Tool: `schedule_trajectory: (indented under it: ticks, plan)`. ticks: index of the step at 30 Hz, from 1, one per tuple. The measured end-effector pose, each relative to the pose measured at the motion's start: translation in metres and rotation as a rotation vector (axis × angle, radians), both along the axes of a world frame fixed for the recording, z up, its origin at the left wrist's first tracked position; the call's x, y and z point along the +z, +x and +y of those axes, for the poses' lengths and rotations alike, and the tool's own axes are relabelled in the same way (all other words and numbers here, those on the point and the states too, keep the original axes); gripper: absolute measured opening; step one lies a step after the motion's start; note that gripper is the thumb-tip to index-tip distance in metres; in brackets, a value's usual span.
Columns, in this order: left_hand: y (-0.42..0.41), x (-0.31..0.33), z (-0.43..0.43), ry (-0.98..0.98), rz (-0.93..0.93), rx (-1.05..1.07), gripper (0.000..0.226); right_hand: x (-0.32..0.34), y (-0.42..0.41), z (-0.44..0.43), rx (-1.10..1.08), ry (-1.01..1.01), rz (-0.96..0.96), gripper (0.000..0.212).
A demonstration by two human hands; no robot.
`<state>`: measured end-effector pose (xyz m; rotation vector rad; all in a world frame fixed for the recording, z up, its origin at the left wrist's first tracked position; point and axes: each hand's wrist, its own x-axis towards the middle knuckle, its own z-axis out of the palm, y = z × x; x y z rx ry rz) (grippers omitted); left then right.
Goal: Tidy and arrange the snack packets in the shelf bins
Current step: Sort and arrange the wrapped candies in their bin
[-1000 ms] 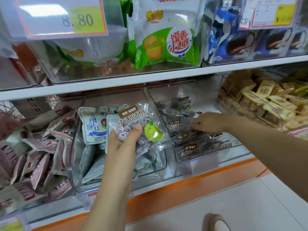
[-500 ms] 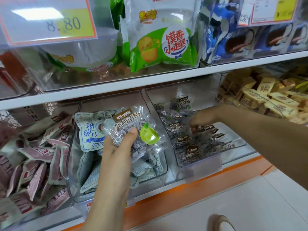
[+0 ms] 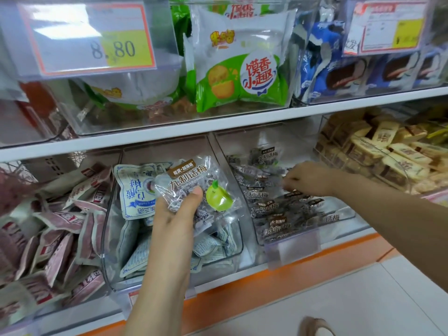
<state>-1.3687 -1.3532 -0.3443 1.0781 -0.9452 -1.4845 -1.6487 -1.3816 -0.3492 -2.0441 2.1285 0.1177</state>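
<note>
Above the middle clear bin (image 3: 116, 282), a see-through plum packet (image 3: 196, 190) with a brown label and a green fruit sticker is held up, face toward the camera and tilted a little to the right. The left hand (image 3: 169, 221) grips it from below: the forearm rises from the lower edge of the view, the palm faces away, the thumb (image 3: 194, 194) presses flat on the packet's front and the other fingers are hidden behind it. Behind the held packet and inside the middle bin lie blue-and-white packets (image 3: 132, 190), one propped upright at the back and the rest heaped loosely below.

Just right of the middle bin stands a second clear bin (image 3: 291, 246) filled with dark plum packets (image 3: 278, 207) of the same kind as the held one. The right hand (image 3: 308, 178) reaches into it from the right with the arm stretched almost level, wrist bent and fingers curled down onto the pile. Whether those fingers pinch a packet cannot be told.

Left of the middle bin, maroon-and-white packets (image 3: 60, 219) lie in a jumble. Further right, beyond the second bin, are yellow-wrapped bars (image 3: 388, 154). On the shelf above the middle bin sit a green-and-white biscuit bag (image 3: 240, 69) and a price tag (image 3: 97, 42) reading 8.80.
</note>
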Motion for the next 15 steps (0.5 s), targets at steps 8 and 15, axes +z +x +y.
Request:
schedule_trajectory:
  ticks: [8,15]
  plan:
    - [-0.001,0.01,0.025,-0.083,-0.118,-0.196,0.111,0.024,0.053,0.102,-0.29,-0.5,-0.968,0.017]
    - [-0.029,0.019,0.06,-0.237,-0.367,-0.544,0.092,0.013,0.064,0.146,-0.244,-0.285,-1.562,0.047]
